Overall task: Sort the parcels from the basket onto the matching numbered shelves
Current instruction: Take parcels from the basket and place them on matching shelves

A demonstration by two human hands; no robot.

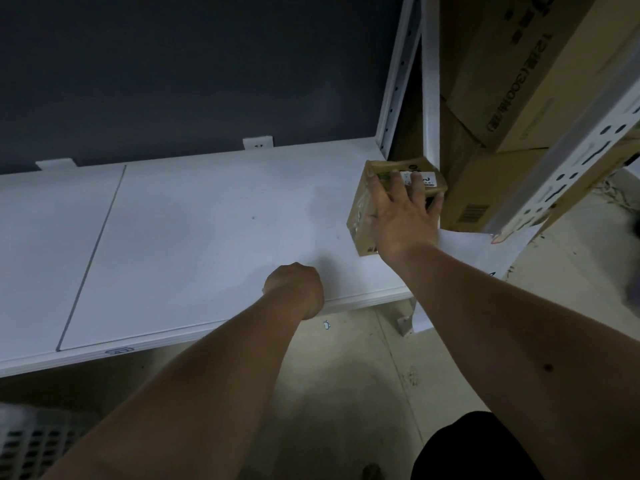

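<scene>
Right hand [401, 216] grips small cardboard parcel [363, 206] from above at white shelf's [207, 230] far right corner; left hand [294, 289] fisted, empty, on near edge.

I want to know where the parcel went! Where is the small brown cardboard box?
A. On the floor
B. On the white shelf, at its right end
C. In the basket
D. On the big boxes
B: the small brown cardboard box sits on the white shelf at its right end, under the right hand.
</scene>
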